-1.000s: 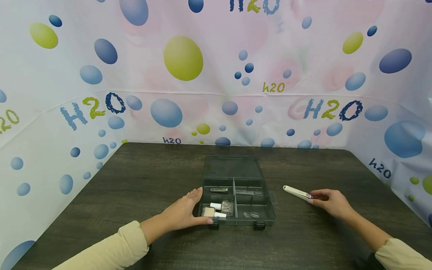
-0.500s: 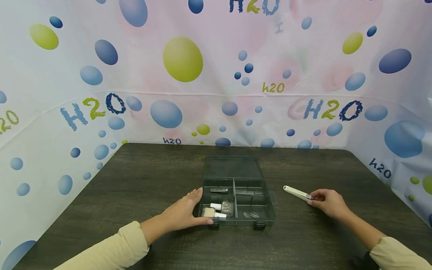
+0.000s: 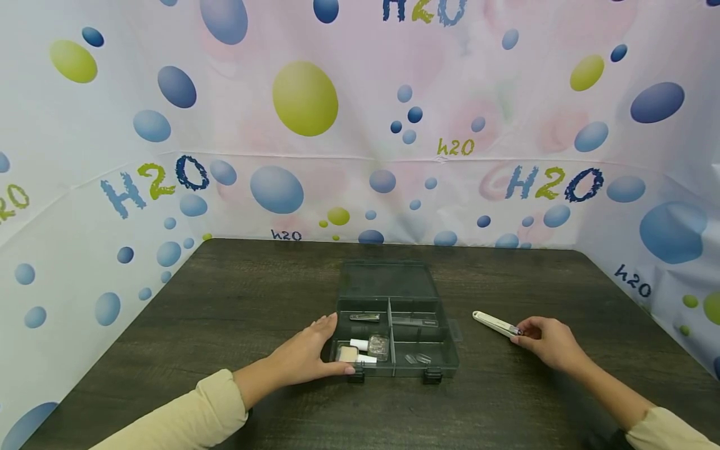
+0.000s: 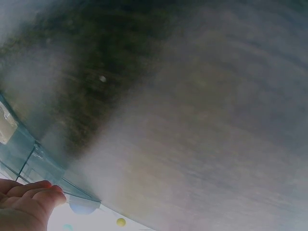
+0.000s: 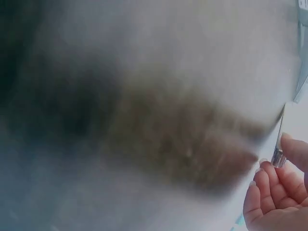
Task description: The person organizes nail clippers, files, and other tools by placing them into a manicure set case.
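A dark translucent organizer box (image 3: 425, 365) stands with its lid (image 3: 388, 279) tipped back behind it. My left hand (image 3: 300, 354) rests against its left side, fingers along the left wall and thumb stretched over the front corner by a latch. To the right of the box, my right hand (image 3: 551, 342) pinches a cream-coloured nail clipper (image 3: 495, 324) by its metal end between thumb and fingers; the clipper lies low over the table. In the right wrist view, the clipper's metal end (image 5: 278, 159) shows at the thumb tip. The left wrist view shows my left fingers (image 4: 36, 197) at the box's edge.
Inside the box are a small metal nail clipper (image 3: 364, 317), a slim grey item (image 3: 414, 322), nail polish bottles with white caps (image 3: 379, 345) and small clear pieces (image 3: 423, 359). The dark wooden table (image 3: 270, 281) meets a patterned curtain (image 3: 360, 137) at the back and sides.
My right hand and the nail clipper have shifted very slightly, with the fingers a little further over its metal end. My left hand and the box stay still.
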`<state>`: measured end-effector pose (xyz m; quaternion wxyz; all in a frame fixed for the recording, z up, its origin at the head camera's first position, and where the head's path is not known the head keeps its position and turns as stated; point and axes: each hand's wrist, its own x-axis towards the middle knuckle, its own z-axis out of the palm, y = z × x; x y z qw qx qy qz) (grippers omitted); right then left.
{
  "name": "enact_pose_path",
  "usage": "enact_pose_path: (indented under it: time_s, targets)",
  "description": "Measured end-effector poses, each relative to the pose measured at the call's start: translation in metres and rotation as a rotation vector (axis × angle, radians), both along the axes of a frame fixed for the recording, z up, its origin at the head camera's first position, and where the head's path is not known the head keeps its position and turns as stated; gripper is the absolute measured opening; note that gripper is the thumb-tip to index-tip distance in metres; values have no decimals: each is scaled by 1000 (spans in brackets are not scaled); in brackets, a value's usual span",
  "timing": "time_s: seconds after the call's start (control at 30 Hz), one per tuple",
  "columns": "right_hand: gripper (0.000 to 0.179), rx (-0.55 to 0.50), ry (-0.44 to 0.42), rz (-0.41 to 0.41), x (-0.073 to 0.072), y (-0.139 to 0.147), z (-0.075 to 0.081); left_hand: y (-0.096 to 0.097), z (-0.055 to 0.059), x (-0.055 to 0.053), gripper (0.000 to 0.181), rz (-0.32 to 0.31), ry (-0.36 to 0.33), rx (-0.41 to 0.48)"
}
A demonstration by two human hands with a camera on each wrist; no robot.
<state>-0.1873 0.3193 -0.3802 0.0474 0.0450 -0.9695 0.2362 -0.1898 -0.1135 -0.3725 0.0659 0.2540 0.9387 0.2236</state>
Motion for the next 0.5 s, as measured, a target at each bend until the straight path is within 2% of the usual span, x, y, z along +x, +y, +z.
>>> enact_pose_path:
  time_s: [0.2,0.5]
  targets:
    - [23,-2,8,-29,5,-3,-1,0,-1,0,100,3,1,-1]
    - [21,-28,47,-27,12,-6,-2,0,0,0,99,6,2,-3]
